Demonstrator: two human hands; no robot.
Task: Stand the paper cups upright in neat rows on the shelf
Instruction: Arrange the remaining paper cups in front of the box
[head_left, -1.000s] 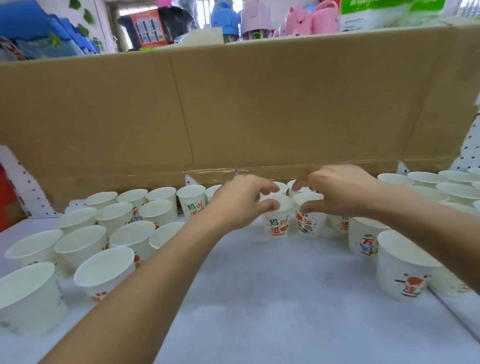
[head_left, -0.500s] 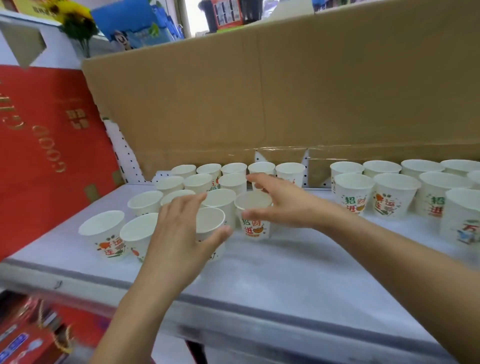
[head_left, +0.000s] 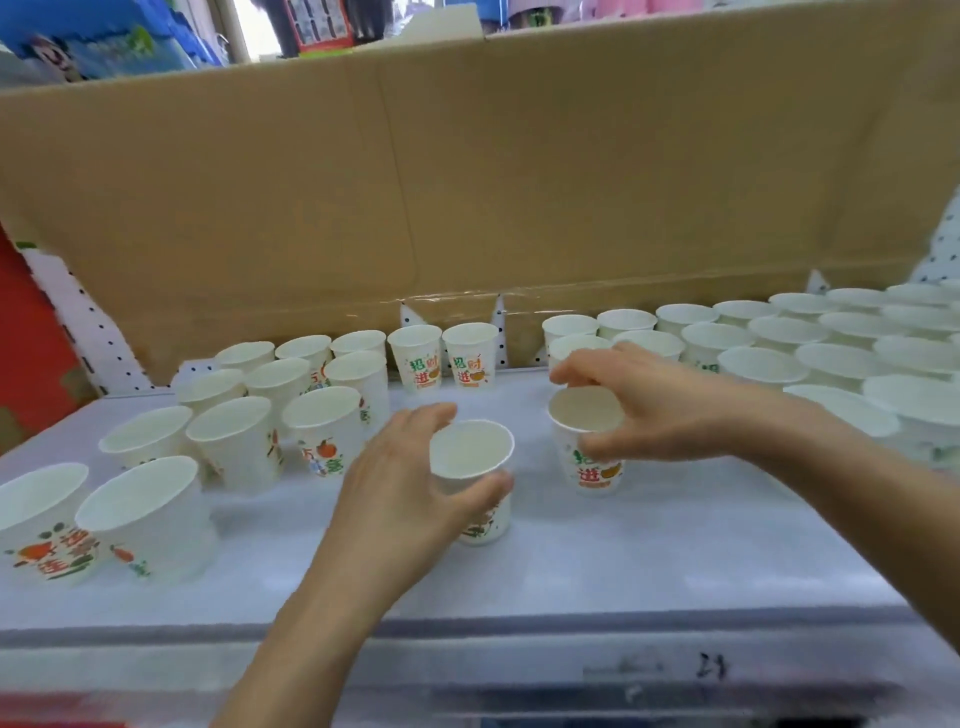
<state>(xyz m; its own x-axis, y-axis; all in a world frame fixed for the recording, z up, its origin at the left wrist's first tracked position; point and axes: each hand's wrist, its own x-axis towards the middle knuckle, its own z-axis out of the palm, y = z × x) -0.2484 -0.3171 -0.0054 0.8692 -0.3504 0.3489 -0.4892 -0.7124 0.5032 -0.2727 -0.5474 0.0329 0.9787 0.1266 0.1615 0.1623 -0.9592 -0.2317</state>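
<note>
Printed white paper cups (head_left: 234, 441) stand in rows at nine o'clock on a white shelf (head_left: 675, 545). The left hand (head_left: 405, 483), grip wrapped, holds a loose white cup (head_left: 470, 449). The right hand (head_left: 660, 410) pinches a second cup (head_left: 597, 470) near its rim. Next, probably: slide both toward twelve o'clock, in line with the rows.

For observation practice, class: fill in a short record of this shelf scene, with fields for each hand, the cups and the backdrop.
Left hand: grips the front cup, upright
Right hand: holds a second cup by its rim, upright
Other cups: left group and right group, upright
Shelf: white
Backdrop: brown cardboard sheet
</note>
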